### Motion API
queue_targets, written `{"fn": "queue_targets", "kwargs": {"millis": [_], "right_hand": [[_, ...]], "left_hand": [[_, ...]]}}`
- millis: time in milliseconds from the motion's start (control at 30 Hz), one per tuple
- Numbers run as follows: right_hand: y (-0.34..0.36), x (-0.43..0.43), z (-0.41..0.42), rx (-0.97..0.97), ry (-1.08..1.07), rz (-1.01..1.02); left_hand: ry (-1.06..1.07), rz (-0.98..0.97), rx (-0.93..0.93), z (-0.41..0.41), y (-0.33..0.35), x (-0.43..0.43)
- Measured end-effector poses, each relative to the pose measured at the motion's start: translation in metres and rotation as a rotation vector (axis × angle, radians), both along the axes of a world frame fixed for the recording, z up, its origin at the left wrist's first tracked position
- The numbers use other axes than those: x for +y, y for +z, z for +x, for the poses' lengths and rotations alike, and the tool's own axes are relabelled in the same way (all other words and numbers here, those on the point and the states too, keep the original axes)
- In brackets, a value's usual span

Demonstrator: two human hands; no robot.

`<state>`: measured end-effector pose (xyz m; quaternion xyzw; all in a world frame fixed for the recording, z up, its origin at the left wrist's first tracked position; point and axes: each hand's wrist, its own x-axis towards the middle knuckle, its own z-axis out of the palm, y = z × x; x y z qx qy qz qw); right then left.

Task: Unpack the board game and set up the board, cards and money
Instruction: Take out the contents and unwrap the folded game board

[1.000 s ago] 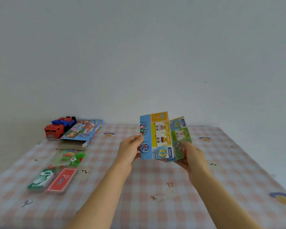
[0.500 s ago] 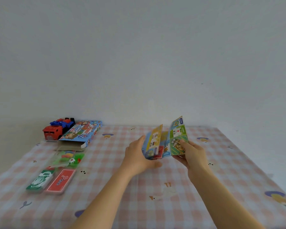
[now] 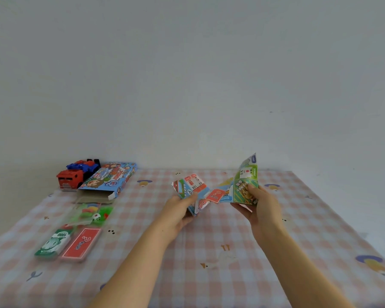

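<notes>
So box (image 3: 108,178) emptied, cards (image 3: 81,244) and money (image 3: 52,243) near the table's (image 3: 209,274) left edge; left hand (image 3: 178,210) and right hand (image 3: 259,205) grip the half-unfolded board (image 3: 213,192).

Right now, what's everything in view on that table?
game board: one, multicoloured, partly unfolded, held above table centre
game box: one, blue, end flap open, far left
toy trucks: two, red and blue, left of the box
bag of pieces: one, clear, green bits inside, before the box
money pack: one, green, near left
card deck: one, red, beside the money pack
tablecloth: one, pink-and-white check
hands: two, bare; left hand grips the board's left panel, right hand its right panel
</notes>
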<state>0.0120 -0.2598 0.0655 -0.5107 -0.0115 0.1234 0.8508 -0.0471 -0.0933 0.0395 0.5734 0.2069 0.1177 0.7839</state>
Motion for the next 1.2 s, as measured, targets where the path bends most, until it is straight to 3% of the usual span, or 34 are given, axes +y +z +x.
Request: {"fn": "queue_targets", "kwargs": {"millis": [100, 200, 567, 667, 767, 833, 900, 1000, 1200], "right_hand": [[-0.004, -0.002, 0.000, 0.016, -0.038, 0.008], [-0.013, -0.006, 0.001, 0.028, -0.113, -0.076], [-0.040, -0.009, 0.013, -0.010, -0.298, -0.427], [-0.033, -0.009, 0.008, -0.188, -0.408, -0.564], [-0.023, -0.007, -0.001, -0.578, -0.459, -0.851], [-0.019, 0.000, -0.004, -0.801, -0.374, -0.982], [-0.015, 0.009, -0.008, -0.899, -0.210, -1.089], [-0.014, 0.018, -0.017, -0.932, -0.003, -1.146], [-0.020, 0.028, -0.022, -0.900, 0.120, -1.121]], "left_hand": [[0.187, -0.267, -0.039, 0.001, 0.006, 0.004], [0.276, -0.389, -0.114, 0.001, 0.010, 0.009], [0.350, -0.467, -0.204, -0.005, 0.015, 0.012], [0.358, -0.378, -0.172, -0.006, 0.015, 0.016], [0.362, -0.252, -0.155, -0.006, 0.015, 0.019], [0.361, -0.194, -0.154, -0.006, 0.015, 0.017], [0.357, -0.156, -0.146, -0.006, 0.016, 0.012], [0.333, -0.150, -0.148, -0.005, 0.019, 0.006], [0.230, -0.104, -0.146, -0.007, 0.021, 0.003]]}}
